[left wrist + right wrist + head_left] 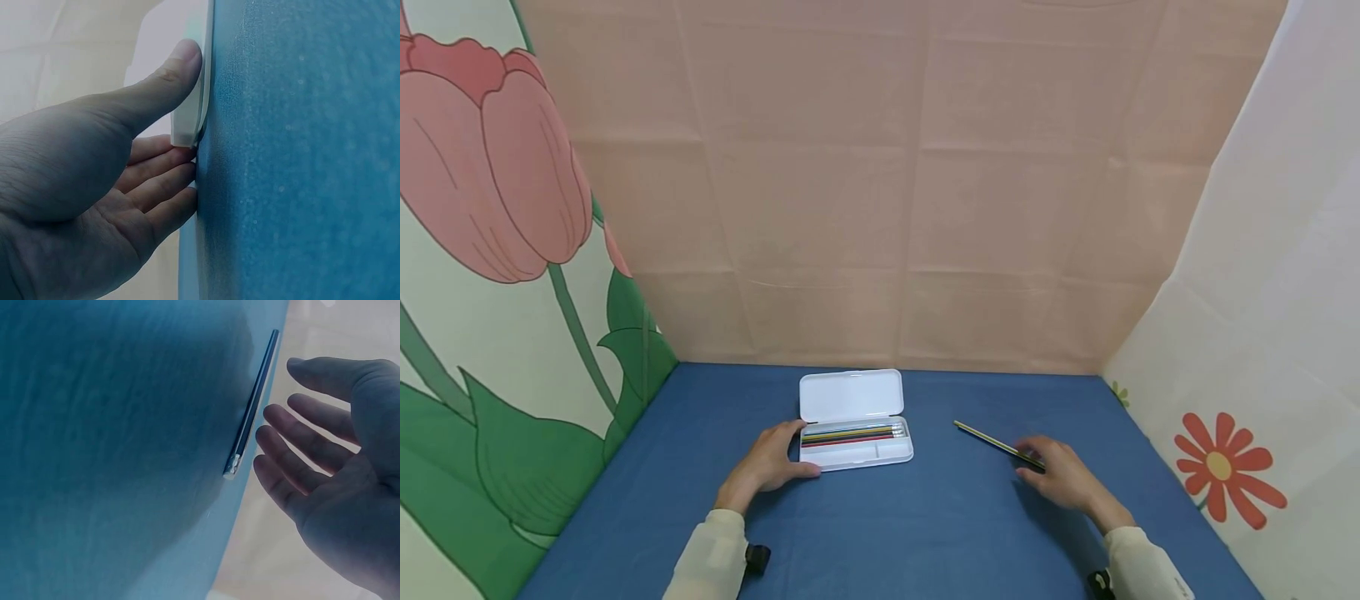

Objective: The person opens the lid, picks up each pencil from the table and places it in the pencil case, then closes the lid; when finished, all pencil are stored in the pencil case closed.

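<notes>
A white pencil case (842, 456) lies on the table with its lid (850, 397) folded back. Several coloured pencils (850, 435) rest side by side in its rear half. My left hand (767, 458) holds the case's left end, thumb at the front edge and fingers toward the back. In the left wrist view the thumb presses on the case's side (186, 122). To the right, a yellow-and-black striped pencil (985, 437) lies slanted on the table. Over its near end hovers my right hand (1060, 475); the right wrist view shows its fingers loosely spread, apart from the pencil (252, 406).
A blue cloth (910, 533) covers the table. Behind it hangs a beige sheet (910, 208). Flower-printed cloths stand along the left (512, 333) and right (1247, 333) sides.
</notes>
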`<action>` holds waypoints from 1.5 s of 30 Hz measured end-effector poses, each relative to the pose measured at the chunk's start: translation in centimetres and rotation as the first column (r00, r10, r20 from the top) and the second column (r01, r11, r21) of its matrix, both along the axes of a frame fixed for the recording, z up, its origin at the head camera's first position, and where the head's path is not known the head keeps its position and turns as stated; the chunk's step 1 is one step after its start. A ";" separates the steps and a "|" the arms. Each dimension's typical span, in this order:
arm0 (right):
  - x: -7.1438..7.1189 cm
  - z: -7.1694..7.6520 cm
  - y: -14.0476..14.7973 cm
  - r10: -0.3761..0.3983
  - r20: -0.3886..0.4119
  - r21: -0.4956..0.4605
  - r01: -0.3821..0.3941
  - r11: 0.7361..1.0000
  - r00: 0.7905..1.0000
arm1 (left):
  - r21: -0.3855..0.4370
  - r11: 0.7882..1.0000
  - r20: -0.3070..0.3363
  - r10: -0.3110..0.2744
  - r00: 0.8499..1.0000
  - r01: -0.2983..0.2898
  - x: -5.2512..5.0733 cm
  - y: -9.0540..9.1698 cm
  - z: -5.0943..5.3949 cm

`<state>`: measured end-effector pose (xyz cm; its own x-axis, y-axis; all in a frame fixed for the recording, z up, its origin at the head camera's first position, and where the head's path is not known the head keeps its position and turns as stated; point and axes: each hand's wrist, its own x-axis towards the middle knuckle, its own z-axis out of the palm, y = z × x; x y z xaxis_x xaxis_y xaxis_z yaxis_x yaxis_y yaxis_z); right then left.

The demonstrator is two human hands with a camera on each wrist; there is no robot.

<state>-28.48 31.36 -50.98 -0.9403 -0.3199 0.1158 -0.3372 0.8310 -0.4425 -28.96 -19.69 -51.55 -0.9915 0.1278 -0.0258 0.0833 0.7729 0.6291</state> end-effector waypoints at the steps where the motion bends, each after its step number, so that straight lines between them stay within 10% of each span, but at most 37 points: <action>1: 0.0 0.0 0.0 -0.004 0.006 0.002 0.004 1.000 1.000 | 0.000 1.000 -0.001 -0.001 1.000 0.001 0.0 0.0 0.0; 45: -0.6 -0.4 -0.8 0.065 0.015 -0.030 -0.064 0.997 0.998 | -0.013 1.000 -0.008 -0.004 1.000 0.004 -0.1 -0.1 -0.2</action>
